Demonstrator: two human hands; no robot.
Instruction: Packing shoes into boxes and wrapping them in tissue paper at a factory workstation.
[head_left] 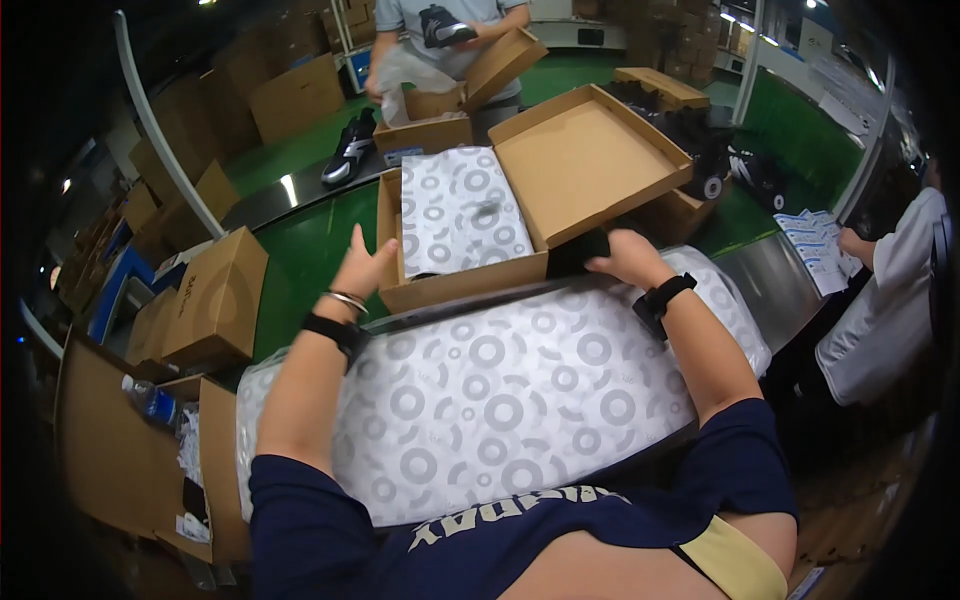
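A brown cardboard shoebox (450, 288) stands before me on the green belt, its hinged lid (590, 160) thrown back to the right. Inside lies a sheet of white wrapping paper (460, 215) with grey ring prints, covering the contents. A sliver of something dark shows under its near edge. My left hand (364, 264) is at the box's left wall, thumb and fingers spread, holding nothing. My right hand (632, 260) is off the box's right end, just below the lid, thumb apart from the fingers. It appears to hold nothing; some fingers are hidden.
Stacked printed wrapping paper (510, 400) lies between me and the box. Across the belt (310, 245), a person handles a dark shoe (446, 27) over another open box (430, 133). A black shoe (350, 150) stands nearby. Cartons (215, 300) are left; at right a person touches printed sheets (815, 250).
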